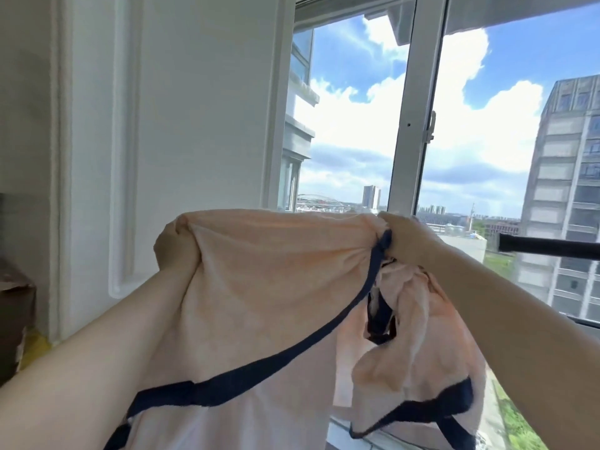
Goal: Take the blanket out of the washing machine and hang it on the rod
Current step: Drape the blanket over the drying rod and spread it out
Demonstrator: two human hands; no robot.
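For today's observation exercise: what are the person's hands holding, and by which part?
Both hands hold the peach blanket by its bunched top edge: the left hand at the left end, the right hand where the dark trim gathers.

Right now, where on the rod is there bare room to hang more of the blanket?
The rod shows bare from the right hand out to the picture's right edge, in front of the window. Leftward it is crowded: the peach blanket covers everything between the left hand and the right hand, bunched under the right grip.
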